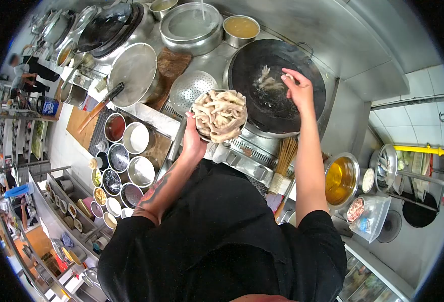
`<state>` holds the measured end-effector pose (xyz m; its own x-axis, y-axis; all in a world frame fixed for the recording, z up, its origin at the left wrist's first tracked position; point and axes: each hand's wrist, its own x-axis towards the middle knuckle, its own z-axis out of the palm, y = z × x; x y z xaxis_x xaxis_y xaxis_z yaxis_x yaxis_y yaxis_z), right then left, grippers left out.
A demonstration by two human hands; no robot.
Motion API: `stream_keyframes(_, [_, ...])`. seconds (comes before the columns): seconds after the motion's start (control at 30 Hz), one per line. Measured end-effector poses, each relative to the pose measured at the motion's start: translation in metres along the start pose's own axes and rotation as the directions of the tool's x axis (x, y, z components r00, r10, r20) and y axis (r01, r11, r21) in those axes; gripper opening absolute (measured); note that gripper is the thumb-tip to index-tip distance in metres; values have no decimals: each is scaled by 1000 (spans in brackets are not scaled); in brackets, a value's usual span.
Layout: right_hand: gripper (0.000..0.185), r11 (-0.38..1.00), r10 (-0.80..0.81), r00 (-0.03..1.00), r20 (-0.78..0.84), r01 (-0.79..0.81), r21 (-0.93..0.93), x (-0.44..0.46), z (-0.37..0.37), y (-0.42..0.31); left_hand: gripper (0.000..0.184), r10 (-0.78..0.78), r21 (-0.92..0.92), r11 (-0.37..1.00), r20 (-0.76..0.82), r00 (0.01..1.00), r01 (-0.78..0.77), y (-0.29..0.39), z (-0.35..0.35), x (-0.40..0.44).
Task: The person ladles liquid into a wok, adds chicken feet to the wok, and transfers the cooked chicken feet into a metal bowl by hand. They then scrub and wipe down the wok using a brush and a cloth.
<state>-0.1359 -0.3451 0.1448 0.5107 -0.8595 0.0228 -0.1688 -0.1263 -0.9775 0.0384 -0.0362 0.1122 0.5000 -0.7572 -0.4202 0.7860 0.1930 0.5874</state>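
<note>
My left hand grips the rim of a bowl heaped with pale chicken feet, held beside the wok. Over the right part of the large black wok, my right hand has its fingers bent together; a small pale piece shows at the fingertips, too small to name. A few chicken feet lie in dark, bubbling liquid in the wok, left of that hand. Just beyond the bowl rests a perforated metal strainer.
Metal seasoning pots stand at the left. A covered pot and a bowl of broth are behind. A bamboo brush and a bowl of yellow oil are right. Another person stands far left.
</note>
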Motion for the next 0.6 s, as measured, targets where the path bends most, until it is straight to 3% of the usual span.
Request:
stream_keyframes(0.03, [27,996,25,993,119,-35,80,-2,-9,-9,68,12,4,1000,7,1000,-12,0,1,0])
stream_keyframes(0.1, [26,993,47,959,279,-15,-115,1,-17,15,68,6,-3,1000,-10,1000,-6,-2,-2,4])
stream_keyframes(0.13, [25,750,112,960,258,89,-656,-4,-16,30,67,5,2,1000,10,1000,-6,-3,-5,7])
stream_keyframes(0.17, [25,236,156,967,202,162,-958,-15,-13,39,67,2,8,1000,31,1000,-2,-4,-7,7])
stream_keyframes(0.2, [28,602,163,958,234,92,-793,-19,-13,46,66,-3,-6,1000,17,1000,3,-3,-3,5])
stream_keyframes(0.27, [31,778,-17,929,370,245,-578,-29,-2,31,66,13,-21,1000,48,999,-12,-3,-1,7])
stream_keyframes(0.33, [35,877,-162,885,438,332,-348,-55,25,-45,66,19,-26,1000,71,997,-17,-5,-3,4])
stream_keyframes(0.43, [39,851,-420,738,528,523,-53,-85,57,-116,65,6,-31,1000,39,999,-5,-8,0,8])
stream_keyframes(0.53, [38,735,-475,593,650,674,-78,-98,79,-123,65,15,-50,999,95,995,-11,-8,2,7])
stream_keyframes(0.6, [37,743,-451,617,644,660,-111,-102,85,-120,66,11,-44,999,84,996,-7,-5,9,4])
